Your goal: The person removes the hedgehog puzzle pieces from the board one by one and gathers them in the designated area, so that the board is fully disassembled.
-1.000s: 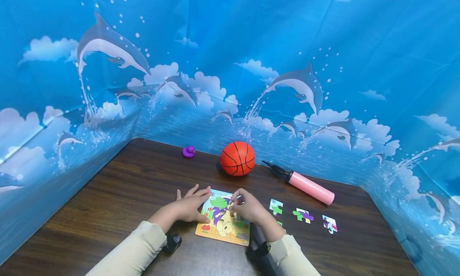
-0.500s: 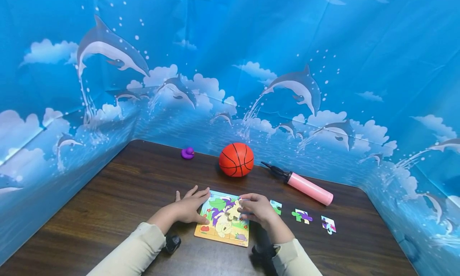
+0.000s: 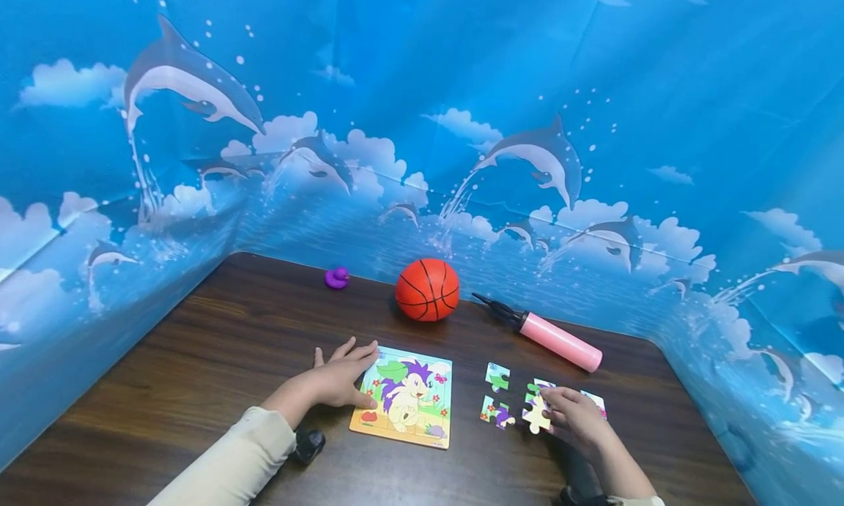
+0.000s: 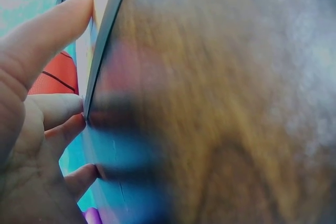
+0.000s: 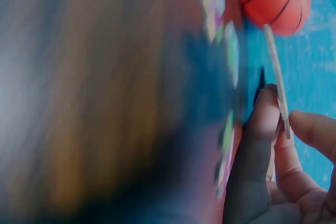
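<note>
A square puzzle board (image 3: pixel 404 397) with a purple-spiked cartoon animal lies on the dark wooden table (image 3: pixel 217 345). My left hand (image 3: pixel 339 380) rests on the board's left edge with its fingers straight; the left wrist view shows its fingertips (image 4: pixel 79 109) against the board rim. To the right of the board my right hand (image 3: pixel 572 414) pinches a cream puzzle piece (image 3: pixel 537 415) low over the table. In the blurred right wrist view, thumb and finger hold that thin piece (image 5: pixel 278 87) edge-on. Loose pieces (image 3: pixel 497 376) (image 3: pixel 496 413) lie beside it, and another piece (image 3: pixel 596 398) is partly hidden behind the hand.
An orange basketball (image 3: pixel 427 289), a pink hand pump (image 3: pixel 559 339) and a small purple duck (image 3: pixel 336 277) sit along the table's back edge. Blue dolphin-print sheets wall the table on three sides. Bare wood stretches left of the board.
My right hand has left the board and moved right and nearer, carrying the cream piece to the loose pieces. The left hand has stayed on the board's edge.
</note>
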Available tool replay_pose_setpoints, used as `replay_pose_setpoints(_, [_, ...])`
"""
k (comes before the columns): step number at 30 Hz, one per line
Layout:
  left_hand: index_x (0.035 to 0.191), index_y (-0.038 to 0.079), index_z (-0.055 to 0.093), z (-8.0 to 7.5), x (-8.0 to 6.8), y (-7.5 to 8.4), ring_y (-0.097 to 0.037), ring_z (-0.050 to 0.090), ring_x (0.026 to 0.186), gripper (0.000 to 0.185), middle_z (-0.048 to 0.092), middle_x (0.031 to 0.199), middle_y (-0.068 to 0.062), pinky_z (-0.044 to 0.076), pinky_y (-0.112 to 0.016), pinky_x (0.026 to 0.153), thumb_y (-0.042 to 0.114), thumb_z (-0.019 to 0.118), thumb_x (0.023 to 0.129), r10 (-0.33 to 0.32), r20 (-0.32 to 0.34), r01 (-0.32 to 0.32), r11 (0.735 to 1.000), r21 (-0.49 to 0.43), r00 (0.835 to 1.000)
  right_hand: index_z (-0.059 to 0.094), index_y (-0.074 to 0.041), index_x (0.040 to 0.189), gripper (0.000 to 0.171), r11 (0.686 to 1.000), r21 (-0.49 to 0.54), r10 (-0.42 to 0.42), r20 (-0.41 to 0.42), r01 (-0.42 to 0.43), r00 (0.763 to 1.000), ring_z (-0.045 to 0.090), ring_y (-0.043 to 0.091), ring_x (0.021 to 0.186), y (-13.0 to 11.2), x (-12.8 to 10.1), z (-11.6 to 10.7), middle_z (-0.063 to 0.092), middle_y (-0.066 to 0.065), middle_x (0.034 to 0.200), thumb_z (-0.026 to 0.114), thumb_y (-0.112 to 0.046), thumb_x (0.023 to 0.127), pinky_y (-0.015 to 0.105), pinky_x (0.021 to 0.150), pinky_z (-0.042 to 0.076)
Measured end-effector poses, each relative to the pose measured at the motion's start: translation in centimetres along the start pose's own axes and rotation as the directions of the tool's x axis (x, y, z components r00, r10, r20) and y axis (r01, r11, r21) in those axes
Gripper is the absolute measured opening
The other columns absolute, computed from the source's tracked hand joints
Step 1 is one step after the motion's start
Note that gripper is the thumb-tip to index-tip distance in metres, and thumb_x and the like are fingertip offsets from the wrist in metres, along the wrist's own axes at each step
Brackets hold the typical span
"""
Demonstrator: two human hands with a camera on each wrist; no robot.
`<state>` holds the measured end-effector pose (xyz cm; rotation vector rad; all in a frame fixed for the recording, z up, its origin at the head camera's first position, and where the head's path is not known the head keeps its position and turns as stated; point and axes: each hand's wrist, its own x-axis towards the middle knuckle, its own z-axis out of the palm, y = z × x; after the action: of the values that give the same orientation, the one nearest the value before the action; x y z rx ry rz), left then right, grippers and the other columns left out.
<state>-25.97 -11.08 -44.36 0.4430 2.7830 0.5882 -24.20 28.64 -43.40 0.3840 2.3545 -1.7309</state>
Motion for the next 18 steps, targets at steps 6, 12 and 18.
replay_pose_setpoints(6, [0.141, 0.019, 0.031, -0.1, 0.0, 0.0, -0.031, 0.002, 0.137, 0.086, 0.020, 0.148, 0.002, -0.009, -0.070, 0.092, 0.052, 0.069, 0.071, -0.004, 0.003, 0.004, 1.000, -0.004, 1.000, 0.062, 0.003, 0.104, 0.035, 0.963, -0.259, -0.088, -0.065, 0.068, 0.994, 0.054, 0.013, 0.074, 1.5, -0.6, -2.0, 0.059, 0.005, 0.092, 0.055, -0.028, 0.089, 0.030, 0.063, 0.048])
replay_pose_setpoints(12, [0.141, 0.018, 0.030, -0.2, -0.2, 0.1, -0.030, 0.002, 0.137, 0.086, 0.020, 0.149, 0.002, -0.009, -0.070, 0.093, 0.050, 0.068, 0.072, 0.003, 0.010, -0.003, 1.000, -0.015, 1.000, 0.062, 0.004, 0.099, 0.023, 0.960, -0.265, -0.127, -0.109, 0.095, 0.986, 0.054, 0.014, 0.068, 1.9, -0.4, -1.4, 0.060, 0.005, 0.085, 0.054, -0.015, 0.089, 0.029, 0.061, 0.051])
replay_pose_setpoints(18, [0.142, 0.018, 0.030, -0.2, -0.1, 0.2, -0.030, 0.002, 0.137, 0.086, 0.020, 0.149, 0.003, -0.010, -0.070, 0.093, 0.051, 0.068, 0.072, -0.002, 0.008, 0.002, 1.000, -0.007, 1.000, 0.064, 0.001, 0.100, 0.031, 0.893, -0.439, -0.172, -0.126, 0.101, 0.977, 0.054, 0.018, 0.071, 1.2, -0.8, -1.3, 0.061, 0.007, 0.085, 0.054, -0.026, 0.089, 0.033, 0.059, 0.048])
